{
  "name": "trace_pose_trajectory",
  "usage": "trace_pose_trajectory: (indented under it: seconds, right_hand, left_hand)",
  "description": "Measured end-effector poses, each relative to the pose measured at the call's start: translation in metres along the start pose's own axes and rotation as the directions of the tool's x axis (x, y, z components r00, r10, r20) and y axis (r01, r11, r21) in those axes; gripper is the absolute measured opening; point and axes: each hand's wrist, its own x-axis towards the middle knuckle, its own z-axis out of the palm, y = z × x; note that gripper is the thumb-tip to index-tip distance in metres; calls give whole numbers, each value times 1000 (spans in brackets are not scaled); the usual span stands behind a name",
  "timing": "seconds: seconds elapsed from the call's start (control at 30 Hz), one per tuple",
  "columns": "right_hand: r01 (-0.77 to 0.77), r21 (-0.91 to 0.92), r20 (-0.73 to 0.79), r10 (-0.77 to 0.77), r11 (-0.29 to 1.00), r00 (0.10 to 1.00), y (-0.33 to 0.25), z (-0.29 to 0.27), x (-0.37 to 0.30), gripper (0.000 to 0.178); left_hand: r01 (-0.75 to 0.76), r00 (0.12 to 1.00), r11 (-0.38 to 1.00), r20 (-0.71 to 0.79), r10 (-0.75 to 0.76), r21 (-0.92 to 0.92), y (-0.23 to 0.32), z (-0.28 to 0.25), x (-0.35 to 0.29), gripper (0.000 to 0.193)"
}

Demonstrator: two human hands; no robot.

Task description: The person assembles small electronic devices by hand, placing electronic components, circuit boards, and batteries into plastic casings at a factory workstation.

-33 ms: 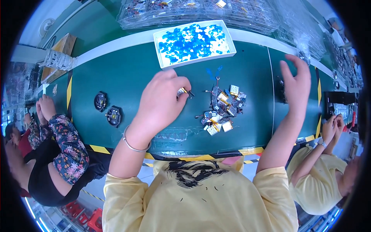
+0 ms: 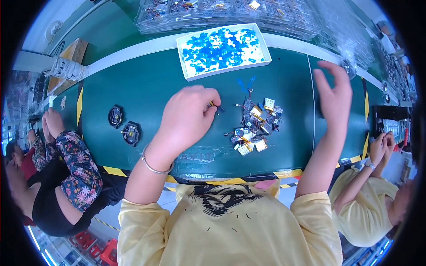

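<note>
My left hand (image 2: 184, 116) is closed in a pinch on a small circuit board with battery (image 2: 211, 103), mostly hidden by the fingers; a thin dark end sticks out past the fingertips. My right hand (image 2: 333, 95) is raised over the right side of the table, thumb and fingers apart, holding nothing visible. Between the hands lies a pile of small circuit boards with silver batteries (image 2: 257, 126). Two small blue pieces (image 2: 246, 83) lie just beyond that pile. Left of my left hand rest two black housings (image 2: 131, 134) with parts inside.
A white box (image 2: 188, 76) full of blue and white pieces stands at the table's far side. Behind it are clear plastic trays (image 2: 230, 15) of parts. A wooden box (image 2: 71, 62) is at the far left. Co-workers sit on both sides, a floral sleeve (image 2: 80, 170) on the left.
My right hand has shifted slightly left, covering a dark object that showed beside it. My left hand has turned a little, so less of the battery shows.
</note>
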Motion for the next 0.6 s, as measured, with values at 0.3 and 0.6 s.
trace_pose_trajectory:
  seconds: [0.3, 0.6]
  right_hand:
    - [-526, 702, 668, -188, 480, 719, -81, 46, -44, 34]
    - [-658, 719, 693, -164, 222, 702, -74, 37, -35, 19]
  left_hand:
    - [-29, 998, 593, -54, -24, -804, 6, -6, -2, 7]
    - [169, 986, 313, 159, -56, -935, 12, -1, -1, 16]
